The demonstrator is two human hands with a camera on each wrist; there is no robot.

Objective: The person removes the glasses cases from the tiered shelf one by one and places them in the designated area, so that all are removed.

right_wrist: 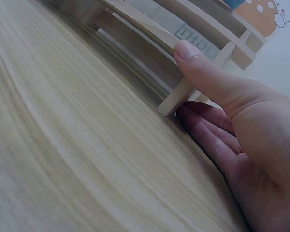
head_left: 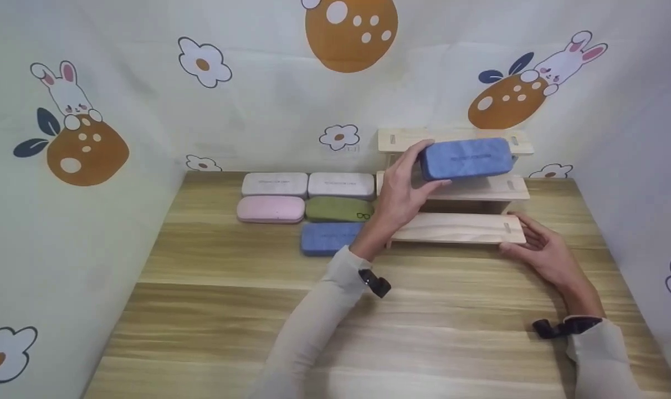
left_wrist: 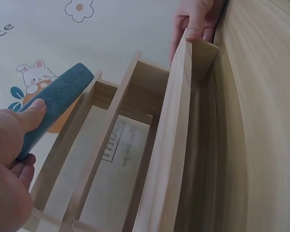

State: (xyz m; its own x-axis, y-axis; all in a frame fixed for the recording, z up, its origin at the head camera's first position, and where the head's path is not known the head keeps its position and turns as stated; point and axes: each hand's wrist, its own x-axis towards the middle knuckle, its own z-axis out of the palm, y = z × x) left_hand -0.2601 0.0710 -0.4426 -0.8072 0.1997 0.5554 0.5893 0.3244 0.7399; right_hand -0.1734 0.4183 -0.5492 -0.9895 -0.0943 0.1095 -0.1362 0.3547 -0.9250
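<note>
My left hand grips a blue glasses case by its left end, thumb below and fingers over the top edge. In the head view the case overlaps the upper tiers of a three-step wooden rack. From the left wrist, the case appears tilted beside the rack's rearmost slat. My right hand holds the right end of the lowest step. Seen from the right wrist, its thumb lies on the step's front corner while the other fingers curl behind the end leg.
Left of the rack lie two grey cases, a pink case, a green case with a glasses print, and another blue case partly behind my left forearm. A patterned cloth wall rises behind the wood-grain table.
</note>
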